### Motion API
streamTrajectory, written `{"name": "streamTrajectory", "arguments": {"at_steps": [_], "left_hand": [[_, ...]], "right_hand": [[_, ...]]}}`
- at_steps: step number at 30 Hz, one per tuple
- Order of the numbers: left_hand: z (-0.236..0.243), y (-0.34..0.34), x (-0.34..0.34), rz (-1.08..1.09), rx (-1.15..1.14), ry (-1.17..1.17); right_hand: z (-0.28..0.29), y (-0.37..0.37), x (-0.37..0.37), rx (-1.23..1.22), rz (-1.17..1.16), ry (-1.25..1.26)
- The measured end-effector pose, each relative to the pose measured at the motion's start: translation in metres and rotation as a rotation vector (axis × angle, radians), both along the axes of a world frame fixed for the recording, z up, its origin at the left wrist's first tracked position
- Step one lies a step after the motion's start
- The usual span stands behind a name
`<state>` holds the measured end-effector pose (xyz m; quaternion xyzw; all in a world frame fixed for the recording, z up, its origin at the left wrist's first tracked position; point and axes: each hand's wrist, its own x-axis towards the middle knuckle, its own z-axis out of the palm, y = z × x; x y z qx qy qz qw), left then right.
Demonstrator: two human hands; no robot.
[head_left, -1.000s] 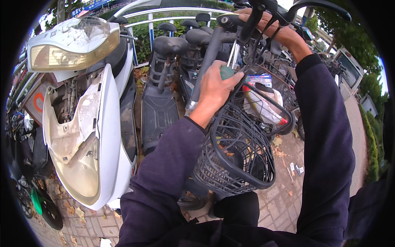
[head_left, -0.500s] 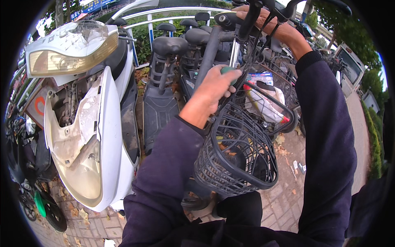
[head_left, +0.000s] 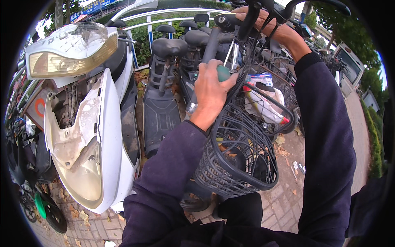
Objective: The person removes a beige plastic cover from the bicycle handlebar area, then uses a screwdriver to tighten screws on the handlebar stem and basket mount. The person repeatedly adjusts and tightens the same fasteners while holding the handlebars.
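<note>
My left hand (head_left: 212, 84) is closed around the green handle (head_left: 224, 73) of a screwdriver. Its thin metal shaft (head_left: 228, 54) points up beside the bright steel stem (head_left: 235, 55) of a bicycle. Higher up, my right hand (head_left: 263, 20) is wrapped over the far side of the black handlebar (head_left: 249, 18), and its fingers are partly hidden behind it. Below my left hand hangs the bicycle's black basket (head_left: 236, 152), holding some dry leaves.
On the left stands a white scooter (head_left: 111, 144) with its front panel open. Behind are black-seated vehicles (head_left: 168, 47) and a white railing (head_left: 177, 14). Another basket holds a white and red bag (head_left: 265, 101). Brick paving (head_left: 284, 206) lies below.
My left hand has turned and shifted slightly left, its back now facing up. The screwdriver's handle and shaft show more clearly. My right hand stays in place.
</note>
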<state>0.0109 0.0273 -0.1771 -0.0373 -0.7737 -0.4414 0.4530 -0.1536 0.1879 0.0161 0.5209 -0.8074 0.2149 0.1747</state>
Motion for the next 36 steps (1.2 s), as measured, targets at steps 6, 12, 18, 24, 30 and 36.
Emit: {"name": "streamTrajectory", "arguments": {"at_steps": [6, 12, 18, 24, 30, 36], "left_hand": [[0.007, 0.003, -0.003, -0.314, 0.25, -0.237], [0.012, -0.003, -0.001, -0.537, 0.487, -0.248], [0.016, -0.03, -0.008, -1.241, 1.103, -0.604], [0.006, -0.028, -0.01, -1.033, 0.834, -0.459], [-0.007, 0.015, -0.012, -0.013, 0.156, -0.061], [-0.003, 0.01, -0.008, -0.055, 0.163, -0.091]], "right_hand": [[-0.001, -0.002, 0.006, -0.04, -0.016, -0.049], [0.003, -0.002, 0.009, -0.002, -0.037, 0.063], [0.005, 0.006, 0.019, -0.016, 0.059, 0.015], [0.008, 0.0, 0.026, -0.003, 0.056, 0.006], [0.008, -0.001, 0.026, 0.008, 0.053, -0.001], [0.009, -0.002, 0.026, 0.011, 0.048, -0.003]]}}
